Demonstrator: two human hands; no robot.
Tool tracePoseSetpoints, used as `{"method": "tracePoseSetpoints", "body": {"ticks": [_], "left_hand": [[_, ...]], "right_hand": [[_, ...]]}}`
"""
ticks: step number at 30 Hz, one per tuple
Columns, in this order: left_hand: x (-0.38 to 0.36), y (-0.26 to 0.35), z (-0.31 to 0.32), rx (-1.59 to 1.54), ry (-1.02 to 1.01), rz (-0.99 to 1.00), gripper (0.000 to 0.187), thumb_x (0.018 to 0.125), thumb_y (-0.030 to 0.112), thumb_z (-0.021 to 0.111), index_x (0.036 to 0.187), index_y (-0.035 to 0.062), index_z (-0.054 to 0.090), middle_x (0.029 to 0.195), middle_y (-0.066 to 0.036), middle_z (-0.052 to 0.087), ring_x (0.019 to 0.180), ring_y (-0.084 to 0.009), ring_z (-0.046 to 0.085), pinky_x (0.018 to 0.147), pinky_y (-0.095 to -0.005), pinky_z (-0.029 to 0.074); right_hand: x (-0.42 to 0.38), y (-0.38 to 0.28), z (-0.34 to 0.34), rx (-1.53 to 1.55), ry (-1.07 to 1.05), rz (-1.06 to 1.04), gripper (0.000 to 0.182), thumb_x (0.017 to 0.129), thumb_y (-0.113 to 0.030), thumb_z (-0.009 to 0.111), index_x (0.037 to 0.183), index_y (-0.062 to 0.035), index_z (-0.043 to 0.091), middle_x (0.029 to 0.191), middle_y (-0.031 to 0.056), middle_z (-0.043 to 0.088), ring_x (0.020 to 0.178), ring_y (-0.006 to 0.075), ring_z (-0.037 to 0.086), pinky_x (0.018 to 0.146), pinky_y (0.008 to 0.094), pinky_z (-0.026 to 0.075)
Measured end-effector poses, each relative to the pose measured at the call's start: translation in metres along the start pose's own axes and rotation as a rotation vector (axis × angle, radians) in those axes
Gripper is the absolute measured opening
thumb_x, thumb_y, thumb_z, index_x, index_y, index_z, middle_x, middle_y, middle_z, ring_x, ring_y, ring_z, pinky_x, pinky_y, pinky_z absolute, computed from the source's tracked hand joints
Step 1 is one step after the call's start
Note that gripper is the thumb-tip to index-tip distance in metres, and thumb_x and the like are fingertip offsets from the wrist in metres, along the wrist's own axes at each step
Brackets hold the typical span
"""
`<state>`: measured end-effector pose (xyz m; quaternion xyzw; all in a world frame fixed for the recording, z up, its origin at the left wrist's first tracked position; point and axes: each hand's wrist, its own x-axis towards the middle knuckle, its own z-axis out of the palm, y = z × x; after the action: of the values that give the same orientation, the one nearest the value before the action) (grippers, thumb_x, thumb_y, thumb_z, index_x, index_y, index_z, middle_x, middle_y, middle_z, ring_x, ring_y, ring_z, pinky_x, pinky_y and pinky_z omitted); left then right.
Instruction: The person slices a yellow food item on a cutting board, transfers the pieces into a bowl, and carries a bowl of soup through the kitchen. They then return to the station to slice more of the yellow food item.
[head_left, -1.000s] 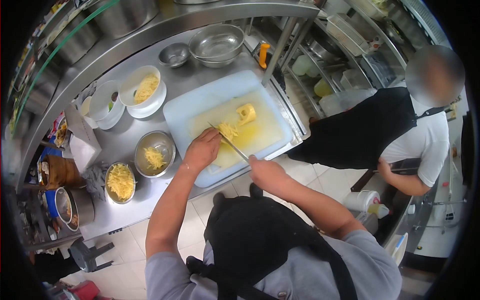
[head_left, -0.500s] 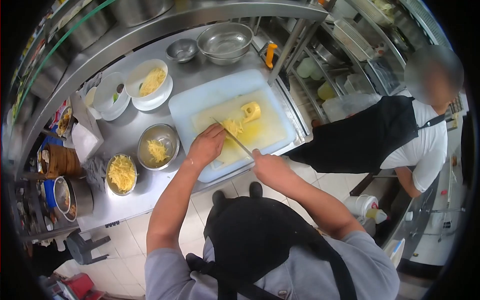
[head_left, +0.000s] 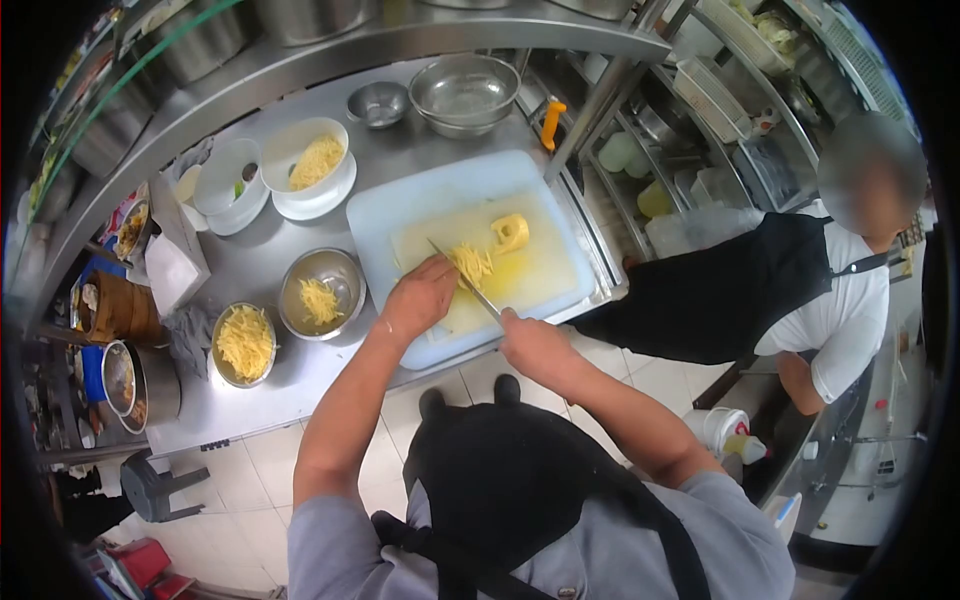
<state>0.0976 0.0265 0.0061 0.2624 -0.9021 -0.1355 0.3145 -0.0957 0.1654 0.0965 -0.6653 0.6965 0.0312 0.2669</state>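
Observation:
My right hand [head_left: 534, 345] is wrapped round the handle of a kitchen knife [head_left: 478, 291], whose blade slants up and left over the cutting board [head_left: 375, 225]. On the left side of the blade, my left hand [head_left: 422, 293] has its fingers bent and pressed together; what lies under them is hidden. Thin yellow strips [head_left: 472, 264] are heaped against the blade's other side. A hollowed yellow chunk [head_left: 511, 233] of what looks like a fruit or vegetable sits behind them, and wet yellow juice marks the board there.
Left of the board stand a steel bowl [head_left: 345, 273] and a steel container [head_left: 247, 372], both with yellow strips. Behind are a white bowl [head_left: 284, 160] of strips and stacked steel bowls [head_left: 465, 75]. A person in a black apron [head_left: 725, 285] stands at right.
The whole view has shifted slightly, so the board and bowls sit a little further right and lower. The blade stays beside my left fingers, with the strips against it.

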Motion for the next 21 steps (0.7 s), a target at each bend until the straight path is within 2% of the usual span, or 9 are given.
{"method": "tracePoseSetpoints", "body": {"ticks": [2,6,8,11,16,21], "left_hand": [[-0.001,0.001,-0.001,0.002,-0.03,-0.004,0.018,0.09,0.006,0.064,0.106,0.0003,0.07,0.114,-0.013,0.069,0.118,-0.0318,0.065,0.096,-0.0413,0.057],[-0.005,-0.001,0.003,0.013,-0.051,-0.042,0.018,0.09,0.007,0.064,0.106,0.0007,0.071,0.117,-0.013,0.069,0.119,-0.0324,0.064,0.099,-0.0413,0.055],[-0.005,-0.002,0.005,-0.007,-0.046,-0.031,0.018,0.09,0.007,0.065,0.105,0.0008,0.071,0.117,-0.013,0.069,0.119,-0.0322,0.064,0.1,-0.0414,0.055],[-0.006,-0.003,0.003,-0.017,-0.034,-0.019,0.017,0.09,0.007,0.065,0.105,0.0009,0.071,0.116,-0.013,0.069,0.119,-0.0319,0.064,0.1,-0.0416,0.055],[-0.004,0.0,0.003,-0.032,-0.025,-0.027,0.017,0.088,0.006,0.067,0.104,0.0011,0.071,0.115,-0.012,0.069,0.118,-0.0317,0.065,0.1,-0.0419,0.055],[-0.006,0.0,0.0,-0.015,-0.012,-0.01,0.011,0.086,0.004,0.068,0.096,0.001,0.07,0.113,-0.013,0.069,0.114,-0.0323,0.065,0.098,-0.0417,0.055]], "right_hand": [[-0.007,-0.004,-0.009,-0.045,0.018,-0.02,0.027,0.095,-0.009,0.048,0.116,0.0076,0.053,0.084,0.0277,0.071,0.083,0.0443,0.072,0.076,0.0533,0.058],[-0.017,-0.001,-0.001,-0.049,-0.009,-0.015,0.028,0.095,-0.009,0.048,0.117,0.0077,0.054,0.084,0.0271,0.071,0.083,0.0447,0.072,0.076,0.0533,0.057],[-0.001,0.007,0.021,0.032,0.065,-0.055,0.029,0.094,-0.007,0.048,0.118,0.0082,0.054,0.083,0.0266,0.071,0.082,0.0444,0.072,0.075,0.0534,0.057],[-0.006,-0.004,0.002,-0.012,0.019,-0.001,0.029,0.094,-0.007,0.048,0.118,0.0084,0.054,0.082,0.0263,0.071,0.082,0.0445,0.072,0.074,0.0538,0.057],[-0.002,0.002,0.015,-0.021,0.055,-0.025,0.028,0.093,-0.007,0.048,0.117,0.0079,0.054,0.082,0.0263,0.071,0.081,0.0442,0.072,0.074,0.0535,0.057],[-0.008,-0.004,0.0,-0.029,0.063,-0.024,0.027,0.093,-0.005,0.048,0.116,0.0085,0.054,0.082,0.0265,0.071,0.08,0.0444,0.072,0.074,0.0537,0.058]]}}
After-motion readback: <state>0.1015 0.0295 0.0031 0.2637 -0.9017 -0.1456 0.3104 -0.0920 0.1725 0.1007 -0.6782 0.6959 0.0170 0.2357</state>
